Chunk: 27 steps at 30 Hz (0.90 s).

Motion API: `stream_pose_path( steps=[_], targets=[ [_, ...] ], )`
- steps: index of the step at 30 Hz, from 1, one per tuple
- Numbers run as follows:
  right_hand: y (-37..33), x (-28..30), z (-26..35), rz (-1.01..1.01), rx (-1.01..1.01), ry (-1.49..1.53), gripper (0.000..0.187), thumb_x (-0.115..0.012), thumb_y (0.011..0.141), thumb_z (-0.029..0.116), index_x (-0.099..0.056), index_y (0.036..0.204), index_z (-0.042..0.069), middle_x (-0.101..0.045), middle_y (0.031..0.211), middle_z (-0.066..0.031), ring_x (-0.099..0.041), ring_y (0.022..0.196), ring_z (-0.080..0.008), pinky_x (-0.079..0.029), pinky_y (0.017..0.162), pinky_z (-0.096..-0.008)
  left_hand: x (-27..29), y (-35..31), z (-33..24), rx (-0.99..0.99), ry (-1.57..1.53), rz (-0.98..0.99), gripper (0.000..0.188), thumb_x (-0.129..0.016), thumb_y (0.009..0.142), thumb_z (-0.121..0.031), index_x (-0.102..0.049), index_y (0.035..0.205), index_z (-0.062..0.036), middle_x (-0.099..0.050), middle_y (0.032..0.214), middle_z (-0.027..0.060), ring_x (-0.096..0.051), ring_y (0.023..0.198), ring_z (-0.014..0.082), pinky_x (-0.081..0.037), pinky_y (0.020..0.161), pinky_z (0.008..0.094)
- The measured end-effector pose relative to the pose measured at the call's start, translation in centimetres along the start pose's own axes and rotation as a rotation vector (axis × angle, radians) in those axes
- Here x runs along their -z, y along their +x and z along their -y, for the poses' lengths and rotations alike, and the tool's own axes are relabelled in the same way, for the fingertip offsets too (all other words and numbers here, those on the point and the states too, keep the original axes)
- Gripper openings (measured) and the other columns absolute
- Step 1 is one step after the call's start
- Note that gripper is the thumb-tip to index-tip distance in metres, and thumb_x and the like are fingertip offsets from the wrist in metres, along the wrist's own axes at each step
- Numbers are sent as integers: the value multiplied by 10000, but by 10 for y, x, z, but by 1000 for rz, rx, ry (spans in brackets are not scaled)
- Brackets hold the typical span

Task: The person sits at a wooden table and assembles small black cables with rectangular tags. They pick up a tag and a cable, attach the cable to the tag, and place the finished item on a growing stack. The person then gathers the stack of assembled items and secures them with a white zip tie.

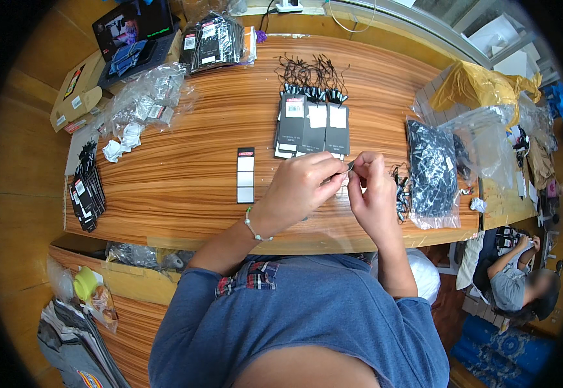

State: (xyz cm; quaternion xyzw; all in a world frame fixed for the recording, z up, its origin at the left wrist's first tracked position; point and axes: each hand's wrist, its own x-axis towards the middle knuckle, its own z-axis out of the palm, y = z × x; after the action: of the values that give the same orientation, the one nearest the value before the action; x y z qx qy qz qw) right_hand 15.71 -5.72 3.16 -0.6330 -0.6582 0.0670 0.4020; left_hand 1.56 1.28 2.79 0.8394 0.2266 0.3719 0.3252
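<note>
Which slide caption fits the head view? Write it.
Left hand and right hand meet at a small dark piece near black tags.

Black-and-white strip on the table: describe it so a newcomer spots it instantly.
On the wood-grain table, find the person's left hand. Just left of it lies a narrow black-and-white strip. Unlike the dark corded tags grouped beyond that hand, it lies alone, shows no cord, and is mostly white panels.

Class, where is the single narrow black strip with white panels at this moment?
In the head view, the strip lies on the wooden table, just left of the left hand and lower-left of the corded black tags.
</note>
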Motion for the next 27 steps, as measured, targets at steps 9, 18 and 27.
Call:
stream_pose_path(
  steps=[9,18,27],
  targets=[
    [1,-2,-12,25,-55,92,214,-551,745,-51,-428,912,1,-573,696,-126,-578,643,-272,-438,579,-332,-6,-1,8,175,-196,35,97,-576,780,-63,-591,847,4,-587,775,97,-597,670,206,-484,555,290],
    [-10,-13,-9,-152,-166,403,170,-529,807,-35,-413,927,-5,-549,694,-68,-543,637,-99,-424,578,-223,-14,-4,6,324,-551,-154,143,-603,777,28,-593,918,52,-616,839,75,-605,730,84,-505,596,184],
    [-10,-11,-2,-216,-141,357,158,-545,786,-52,-433,886,-2,-514,699,-58,-511,601,-91,-410,549,-215,-20,-5,2,246,-464,-171,140,-617,776,-15,-600,903,40,-608,813,87,-592,700,96,-509,545,213]
  ],
)
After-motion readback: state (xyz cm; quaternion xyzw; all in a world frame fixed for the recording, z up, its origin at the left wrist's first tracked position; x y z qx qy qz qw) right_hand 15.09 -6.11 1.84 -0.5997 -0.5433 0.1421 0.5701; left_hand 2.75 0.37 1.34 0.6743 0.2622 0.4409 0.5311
